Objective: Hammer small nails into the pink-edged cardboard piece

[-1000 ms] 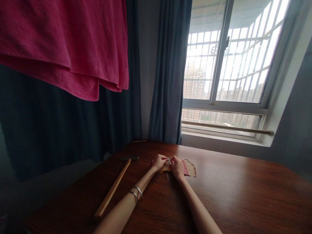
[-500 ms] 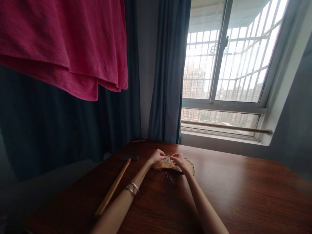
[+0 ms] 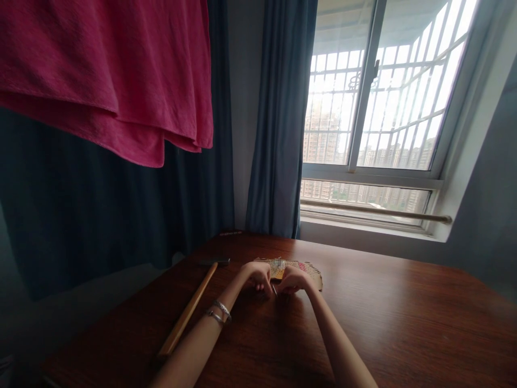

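Note:
A small wooden board (image 3: 301,269) with nails standing in it and red marks on top lies on the dark wooden table (image 3: 383,323). My left hand (image 3: 258,276) and my right hand (image 3: 293,280) rest on the table just in front of the board, fingers curled down and close together. A thin nail (image 3: 274,290) shows between the two hands; which hand holds it is unclear. Two bracelets (image 3: 218,312) circle my left wrist.
A hammer with a long wooden handle (image 3: 188,311) lies on the table left of my left arm, head (image 3: 214,262) away from me. A pink cloth (image 3: 105,75) hangs at upper left. Dark curtains (image 3: 278,118) and a barred window (image 3: 383,97) stand behind the table.
Both hands came off the top of the board and dropped to the table in front of it, over the spot where loose nails lay. The board now shows whole.

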A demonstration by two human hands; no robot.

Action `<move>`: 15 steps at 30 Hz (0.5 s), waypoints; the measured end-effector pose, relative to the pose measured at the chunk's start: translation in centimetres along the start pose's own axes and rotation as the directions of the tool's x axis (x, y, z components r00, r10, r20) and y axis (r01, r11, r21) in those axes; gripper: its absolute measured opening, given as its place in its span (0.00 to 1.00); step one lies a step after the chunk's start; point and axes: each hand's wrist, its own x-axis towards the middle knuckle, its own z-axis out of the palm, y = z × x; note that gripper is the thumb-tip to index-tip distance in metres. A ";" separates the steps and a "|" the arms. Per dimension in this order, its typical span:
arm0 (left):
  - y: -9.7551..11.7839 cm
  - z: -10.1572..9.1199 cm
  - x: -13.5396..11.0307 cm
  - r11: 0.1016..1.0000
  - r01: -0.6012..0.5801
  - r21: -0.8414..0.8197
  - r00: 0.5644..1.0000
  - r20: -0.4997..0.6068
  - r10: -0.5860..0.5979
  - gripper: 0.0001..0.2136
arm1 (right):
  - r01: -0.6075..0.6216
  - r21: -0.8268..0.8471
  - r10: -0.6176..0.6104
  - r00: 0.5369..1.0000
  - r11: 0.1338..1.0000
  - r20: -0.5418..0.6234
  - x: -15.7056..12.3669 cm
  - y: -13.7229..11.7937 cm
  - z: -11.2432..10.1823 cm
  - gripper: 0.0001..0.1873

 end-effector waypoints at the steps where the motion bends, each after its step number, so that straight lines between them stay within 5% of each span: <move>1: -0.2 -0.2 0.1 1.000 -0.018 -0.011 1.000 -0.008 0.018 0.16 | 0.020 -0.002 -0.020 0.999 1.000 -0.036 0.0 0.2 -0.3 0.09; 4: -0.8 -0.6 0.9 0.994 -0.068 -0.083 0.992 -0.115 0.058 0.16 | 0.084 -0.016 -0.085 0.969 0.996 -0.234 0.4 0.6 -1.1 0.08; 6: -1.0 -0.5 1.7 0.982 -0.124 -0.143 0.953 -0.294 0.078 0.15 | 0.120 -0.039 -0.125 0.907 0.992 -0.403 1.0 0.7 -1.2 0.09; 11: -0.6 0.9 3.9 0.956 -0.280 -0.091 0.675 -0.726 0.129 0.12 | 0.195 -0.136 -0.237 0.763 0.971 -0.602 2.6 1.2 0.2 0.15; 15: 0.0 2.0 4.5 0.951 -0.308 0.001 0.583 -0.790 0.190 0.10 | 0.217 -0.210 -0.301 0.730 0.953 -0.613 3.1 1.8 1.6 0.15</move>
